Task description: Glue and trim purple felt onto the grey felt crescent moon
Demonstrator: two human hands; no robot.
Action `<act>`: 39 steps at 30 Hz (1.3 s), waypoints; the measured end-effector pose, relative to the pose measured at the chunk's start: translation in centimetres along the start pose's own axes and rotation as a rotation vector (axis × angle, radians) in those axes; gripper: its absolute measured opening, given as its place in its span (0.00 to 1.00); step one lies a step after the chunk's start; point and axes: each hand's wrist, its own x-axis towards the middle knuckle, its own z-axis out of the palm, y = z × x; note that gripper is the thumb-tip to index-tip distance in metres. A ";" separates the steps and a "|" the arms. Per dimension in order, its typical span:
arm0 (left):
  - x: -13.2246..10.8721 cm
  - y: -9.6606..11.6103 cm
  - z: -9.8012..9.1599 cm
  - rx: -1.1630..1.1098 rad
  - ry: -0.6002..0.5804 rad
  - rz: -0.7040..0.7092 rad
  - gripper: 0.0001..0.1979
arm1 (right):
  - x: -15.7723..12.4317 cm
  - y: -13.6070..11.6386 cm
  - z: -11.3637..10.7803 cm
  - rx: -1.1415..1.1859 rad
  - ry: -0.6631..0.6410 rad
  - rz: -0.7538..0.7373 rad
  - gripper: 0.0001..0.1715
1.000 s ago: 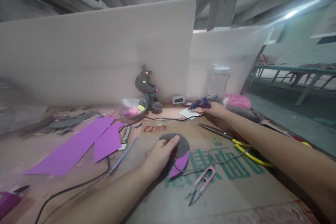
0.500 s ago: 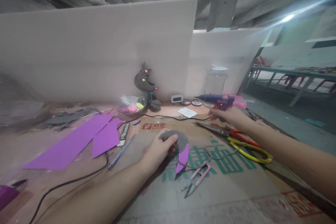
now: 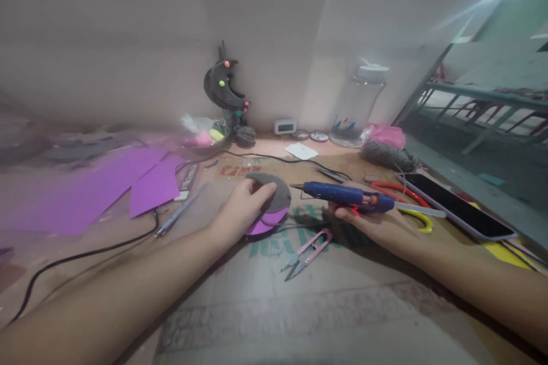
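Note:
My left hand rests with curled fingers on a round grey felt piece that lies over a purple foam shape on the cardboard sheet. My right hand grips a blue glue gun, held level with its nozzle pointing left toward the felt piece, a short gap away. A red light shows near the gun's handle. Pink thread snips lie just below, between my hands.
Purple foam sheets and a black cable lie on the left. At the back stand a dark felt moon figure, a clear jar and a small clock. Scissors with red and yellow handles and a phone lie on the right.
My right hand picked the glue gun up from the back of the table and brought it forward and left, close to the felt piece. The view tilted down. My left hand stayed on the felt.

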 end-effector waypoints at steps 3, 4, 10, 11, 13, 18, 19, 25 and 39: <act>0.0 0.1 -0.1 0.009 -0.075 0.011 0.11 | -0.1 -0.6 0.1 0.029 -0.047 0.009 0.13; 0.0 0.1 -0.2 0.027 -0.088 0.026 0.14 | -0.1 -0.8 0.1 0.025 -0.058 0.015 0.12; 0.0 -0.1 -0.2 0.011 -0.086 0.062 0.15 | -0.3 -1.1 0.2 -0.017 -0.059 0.037 0.13; -0.1 0.0 -0.2 0.017 -0.081 0.055 0.14 | -0.3 -1.0 0.3 -0.028 -0.062 0.035 0.13; -0.2 0.1 -0.1 0.011 -0.068 0.040 0.13 | -0.3 -1.0 0.3 -0.032 -0.092 0.024 0.13; -0.6 0.6 0.2 -0.074 -0.025 0.022 0.07 | -0.4 -0.9 0.7 -0.046 -0.143 0.008 0.12; -0.6 0.7 0.2 -0.080 -0.021 0.022 0.07 | -0.4 -0.9 0.7 -0.043 -0.146 0.015 0.12; -0.8 1.0 0.4 -0.072 0.001 0.032 0.07 | -0.3 -0.5 0.8 -0.052 -0.149 0.050 0.13; -0.8 0.7 0.3 -0.086 -0.003 0.039 0.07 | -0.1 -0.8 0.9 -0.078 -0.146 0.052 0.15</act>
